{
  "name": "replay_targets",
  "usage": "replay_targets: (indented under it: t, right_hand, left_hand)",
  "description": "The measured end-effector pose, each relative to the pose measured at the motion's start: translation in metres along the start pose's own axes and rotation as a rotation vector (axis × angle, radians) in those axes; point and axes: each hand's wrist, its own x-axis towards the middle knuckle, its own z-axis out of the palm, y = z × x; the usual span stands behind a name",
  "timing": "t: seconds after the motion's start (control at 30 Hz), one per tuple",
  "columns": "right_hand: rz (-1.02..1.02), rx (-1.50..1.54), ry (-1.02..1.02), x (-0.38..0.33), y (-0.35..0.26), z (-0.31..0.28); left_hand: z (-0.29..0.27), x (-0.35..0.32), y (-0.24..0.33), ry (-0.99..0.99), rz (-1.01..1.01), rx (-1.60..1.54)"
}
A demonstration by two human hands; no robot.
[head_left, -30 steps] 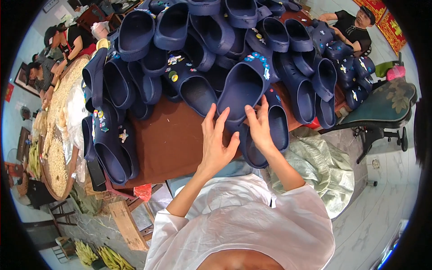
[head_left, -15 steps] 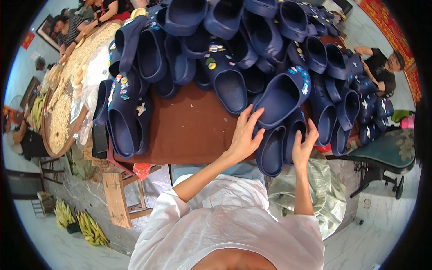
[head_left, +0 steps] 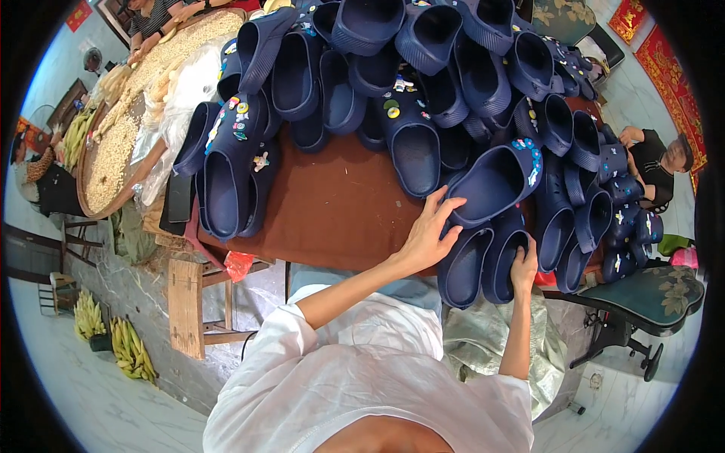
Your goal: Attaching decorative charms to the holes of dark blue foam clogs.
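A dark-blue clog with blue charms on its strap (head_left: 491, 185) lies tilted on top of others near the table's front edge. At its heel, my left hand (head_left: 432, 238) touches the rim with fingertips spread apart. Below it, two more navy clogs stand side by side: the left one (head_left: 462, 272) and the right one (head_left: 500, 268). My right hand (head_left: 525, 268) grips the right one at its heel side, fingers partly hidden behind the wall. A clog with round charms (head_left: 414, 155) lies farther back on the brown tabletop (head_left: 332, 200).
Piled navy clogs (head_left: 370, 26) fill the table's far side; a charm-covered pair (head_left: 226, 181) lies left. A large round tray of pale kernels (head_left: 113, 185) stands beyond. At right are a person (head_left: 653, 166) and a wheeled chair (head_left: 634, 298); a wooden stool (head_left: 186, 309) stands left.
My right hand has moved down and closed on the right-hand clog's heel side. My left hand stays by the charmed clog's heel. The whole view has shifted slightly.
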Motion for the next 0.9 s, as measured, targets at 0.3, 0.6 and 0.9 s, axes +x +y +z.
replay_targets:
  t: [0.3,0.6,0.9]
  right_hand:
    - [0.382,0.713,0.004,-0.043,0.041,-0.005]
    - [0.484,0.914,0.164,-0.092,0.008,-0.015]
    - [0.439,0.773,0.082,-0.058,-0.001,-0.012]
  left_hand:
    - [0.003,0.000,-0.008,0.025,-0.003,-0.009]
    - [0.000,-0.002,-0.004,0.033,0.007,0.008]
    - [-0.027,0.011,-0.052,0.518,-0.036,0.197]
